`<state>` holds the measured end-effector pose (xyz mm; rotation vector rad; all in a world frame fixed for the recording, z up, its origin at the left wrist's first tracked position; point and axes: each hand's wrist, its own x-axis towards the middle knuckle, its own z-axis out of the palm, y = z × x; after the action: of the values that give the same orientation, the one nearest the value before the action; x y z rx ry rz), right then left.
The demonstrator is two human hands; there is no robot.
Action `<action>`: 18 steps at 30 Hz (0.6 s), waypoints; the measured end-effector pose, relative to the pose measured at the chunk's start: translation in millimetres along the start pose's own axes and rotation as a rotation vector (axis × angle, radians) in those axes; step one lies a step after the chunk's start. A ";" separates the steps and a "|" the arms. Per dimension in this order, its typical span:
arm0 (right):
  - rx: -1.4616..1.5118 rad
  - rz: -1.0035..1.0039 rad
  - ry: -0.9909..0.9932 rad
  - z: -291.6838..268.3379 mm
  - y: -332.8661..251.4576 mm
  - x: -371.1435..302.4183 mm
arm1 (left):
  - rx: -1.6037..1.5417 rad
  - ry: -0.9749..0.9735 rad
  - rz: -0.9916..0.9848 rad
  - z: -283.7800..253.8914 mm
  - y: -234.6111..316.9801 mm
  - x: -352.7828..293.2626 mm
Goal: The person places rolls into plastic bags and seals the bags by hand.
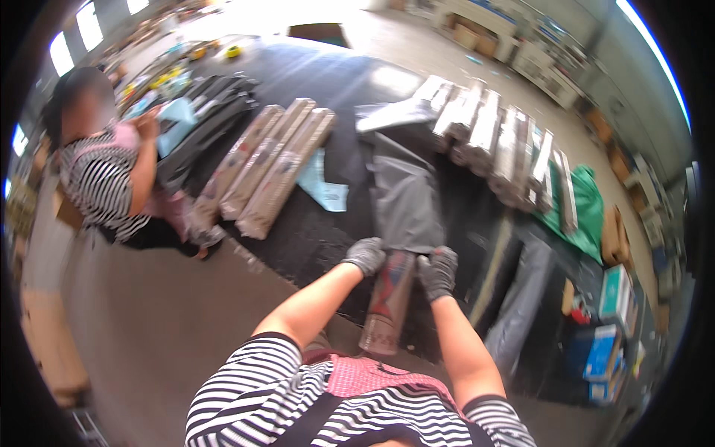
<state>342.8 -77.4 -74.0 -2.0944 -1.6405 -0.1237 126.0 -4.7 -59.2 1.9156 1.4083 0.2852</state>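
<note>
A brownish-red patterned roll (pixel 389 298) lies lengthwise in front of me, its near end toward my body. Its far part is inside a grey plastic bag (pixel 406 194), which stretches away from me across the dark table. My left hand (pixel 366 257), in a grey glove, is closed on the left side of the bag's near edge. On the right side of that edge my right hand (pixel 438 273), gloved alike, is closed too. The fingertips of both hands are partly hidden.
Three plastic-wrapped rolls (pixel 272 171) lie left on the black table (pixel 346 82), beside blue paper (pixel 328 192). Several wrapped rolls (pixel 506 149) lie far right near green fabric (pixel 585 212). A blue box (pixel 602 352) stands right. A co-worker (pixel 104 164) handles light-blue material at the left.
</note>
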 end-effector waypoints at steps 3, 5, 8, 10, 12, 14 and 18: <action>0.496 0.193 -0.094 28.4 18.2 -3.6 | 0.018 -0.048 -0.011 13.3 -6.9 7.7; 0.243 0.260 -0.078 68.8 75.1 5.1 | 0.011 -0.125 0.017 17.5 16.8 15.5; 0.741 0.543 -0.576 38.3 15.3 28.7 | 0.031 -0.118 0.057 24.5 -23.9 16.3; 0.387 0.037 -0.649 32.5 50.2 -0.6 | 0.004 -0.205 0.139 25.7 -19.1 -6.1; 0.364 -0.052 -0.648 0.9 50.3 -64.4 | 0.227 -0.459 0.295 30.3 -30.6 -62.5; 0.478 -0.088 -0.630 -34.7 42.9 -145.3 | -0.213 -0.691 0.399 47.1 -57.2 -130.3; 0.612 0.171 -0.714 -51.3 38.7 -178.7 | -0.233 -0.731 0.314 40.4 -27.4 -157.1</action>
<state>340.1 -264.9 -103.6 -1.8499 -1.5467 1.1486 69.7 -159.0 -69.3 1.7728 0.5700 -0.1051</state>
